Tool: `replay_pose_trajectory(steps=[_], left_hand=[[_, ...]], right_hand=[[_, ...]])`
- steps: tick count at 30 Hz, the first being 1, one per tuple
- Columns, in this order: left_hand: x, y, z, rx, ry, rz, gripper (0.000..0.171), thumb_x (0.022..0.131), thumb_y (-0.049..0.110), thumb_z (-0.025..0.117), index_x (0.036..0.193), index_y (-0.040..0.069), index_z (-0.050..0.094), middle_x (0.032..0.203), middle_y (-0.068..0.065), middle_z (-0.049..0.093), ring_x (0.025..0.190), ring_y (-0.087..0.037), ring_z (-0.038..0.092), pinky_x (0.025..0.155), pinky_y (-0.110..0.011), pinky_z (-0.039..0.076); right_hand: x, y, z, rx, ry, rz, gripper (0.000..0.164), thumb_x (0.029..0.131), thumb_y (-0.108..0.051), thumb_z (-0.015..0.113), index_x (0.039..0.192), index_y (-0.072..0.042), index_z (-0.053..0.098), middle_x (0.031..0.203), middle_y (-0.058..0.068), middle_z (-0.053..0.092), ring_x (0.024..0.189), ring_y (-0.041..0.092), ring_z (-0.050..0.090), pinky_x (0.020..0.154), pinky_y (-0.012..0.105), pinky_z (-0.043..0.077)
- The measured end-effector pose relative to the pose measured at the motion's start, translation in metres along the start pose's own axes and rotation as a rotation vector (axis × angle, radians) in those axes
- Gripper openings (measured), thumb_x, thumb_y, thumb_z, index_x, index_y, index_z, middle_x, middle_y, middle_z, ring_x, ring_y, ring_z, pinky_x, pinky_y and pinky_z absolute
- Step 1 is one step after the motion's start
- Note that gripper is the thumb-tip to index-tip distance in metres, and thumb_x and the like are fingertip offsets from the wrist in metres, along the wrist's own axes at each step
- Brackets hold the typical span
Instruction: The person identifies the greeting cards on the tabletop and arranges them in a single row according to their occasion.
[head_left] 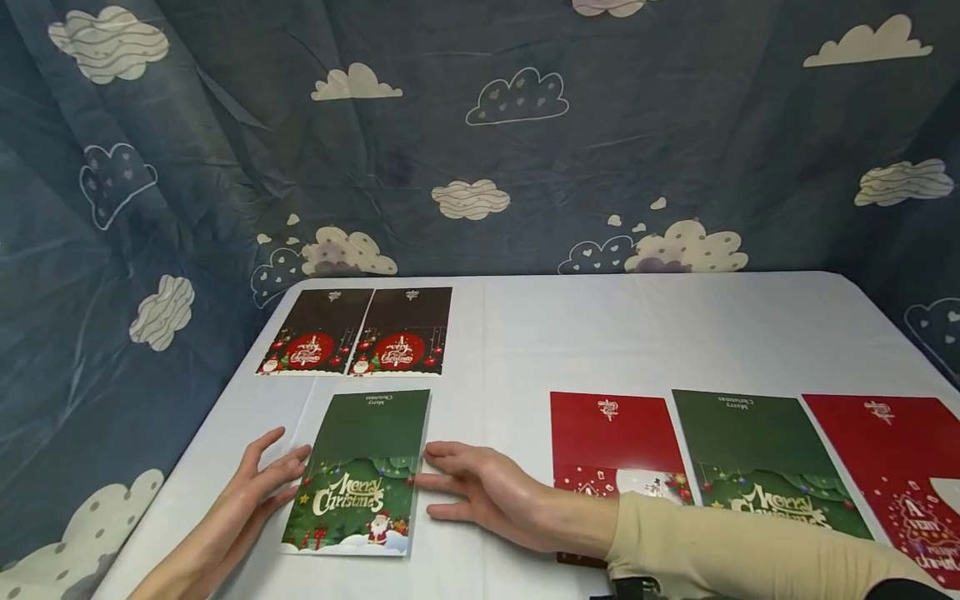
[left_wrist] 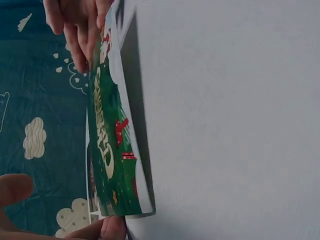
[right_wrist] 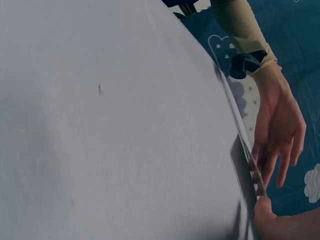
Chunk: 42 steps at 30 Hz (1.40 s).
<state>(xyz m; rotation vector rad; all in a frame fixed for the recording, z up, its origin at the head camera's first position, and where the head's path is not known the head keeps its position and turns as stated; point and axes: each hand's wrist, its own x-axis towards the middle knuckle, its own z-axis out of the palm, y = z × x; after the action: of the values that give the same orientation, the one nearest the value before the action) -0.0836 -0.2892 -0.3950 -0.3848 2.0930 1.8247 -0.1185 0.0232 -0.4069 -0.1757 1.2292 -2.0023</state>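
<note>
A green Christmas card (head_left: pixel 360 433) with gold lettering and a Santa lies at the front left of the white table, and its right side shows some thickness, perhaps a stack. Along its left edge my left hand (head_left: pixel 251 496) has its fingers extended, fingertips at the edge. Opposite, my right hand (head_left: pixel 498 496) reaches the right edge with spread, fairly straight fingers. In the left wrist view the green card (left_wrist: pixel 107 135) stands between both hands, its near edge casting a shadow on the cloth. The right wrist view shows it only edge-on.
Two dark brown Christmas cards (head_left: pixel 408 308) lie side by side at the back left. At the right are a red card (head_left: pixel 615 425), another green card (head_left: pixel 738 429) and a further red card (head_left: pixel 873 421), partly behind my right sleeve. A cloud-patterned curtain (head_left: pixel 420 142) hangs behind the table.
</note>
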Motion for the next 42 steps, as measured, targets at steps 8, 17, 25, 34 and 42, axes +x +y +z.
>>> replay_pose_trajectory(steps=[8, 17, 25, 34, 42], left_hand=[[0.004, -0.002, 0.004, -0.114, 0.027, -0.008, 0.072, 0.105, 0.034, 0.047, 0.157, 0.018, -0.001, 0.157, -0.013, 0.029, 0.118, -0.008, 0.045, 0.094, -0.022, 0.046], [0.003, 0.009, 0.011, -0.136, 0.023, 0.082, 0.065, 0.106, 0.032, 0.045, 0.154, 0.012, 0.006, 0.154, -0.017, 0.028, 0.119, -0.009, 0.049, 0.095, -0.024, 0.046], [0.003, 0.021, 0.022, -0.112, 0.005, 0.105, 0.066, 0.105, 0.035, 0.046, 0.155, 0.011, 0.009, 0.156, -0.015, 0.025, 0.123, -0.012, 0.045, 0.098, -0.024, 0.045], [0.009, 0.038, 0.032, -0.088, -0.063, 0.241, 0.058, 0.106, 0.031, 0.044, 0.151, 0.008, 0.016, 0.155, -0.015, 0.028, 0.129, -0.021, 0.04, 0.097, -0.024, 0.044], [0.022, 0.054, 0.035, -0.106, -0.126, 0.31, 0.056, 0.107, 0.031, 0.041, 0.152, 0.007, 0.019, 0.156, -0.016, 0.026, 0.135, -0.028, 0.034, 0.099, -0.023, 0.043]], right_hand=[[-0.003, -0.007, -0.002, -0.174, 0.005, -0.035, 0.056, 0.105, -0.024, 0.044, 0.15, 0.006, 0.031, 0.155, 0.016, 0.032, 0.128, 0.03, 0.051, 0.098, 0.042, 0.049], [-0.007, -0.023, -0.006, -0.292, -0.021, -0.09, 0.059, 0.105, -0.033, 0.044, 0.15, 0.003, 0.032, 0.152, 0.015, 0.036, 0.133, 0.032, 0.044, 0.101, 0.039, 0.046], [-0.008, -0.027, -0.016, -0.322, -0.007, -0.136, 0.057, 0.106, -0.03, 0.044, 0.151, 0.003, 0.031, 0.153, 0.015, 0.035, 0.131, 0.03, 0.045, 0.102, 0.037, 0.045], [-0.009, -0.04, -0.028, -0.38, 0.014, -0.197, 0.058, 0.106, -0.029, 0.044, 0.152, 0.002, 0.029, 0.155, 0.016, 0.031, 0.133, 0.033, 0.039, 0.107, 0.039, 0.04], [-0.008, -0.052, -0.039, -0.439, 0.032, -0.231, 0.056, 0.107, -0.028, 0.041, 0.153, 0.0, 0.028, 0.157, 0.016, 0.029, 0.136, 0.033, 0.039, 0.107, 0.038, 0.04]])
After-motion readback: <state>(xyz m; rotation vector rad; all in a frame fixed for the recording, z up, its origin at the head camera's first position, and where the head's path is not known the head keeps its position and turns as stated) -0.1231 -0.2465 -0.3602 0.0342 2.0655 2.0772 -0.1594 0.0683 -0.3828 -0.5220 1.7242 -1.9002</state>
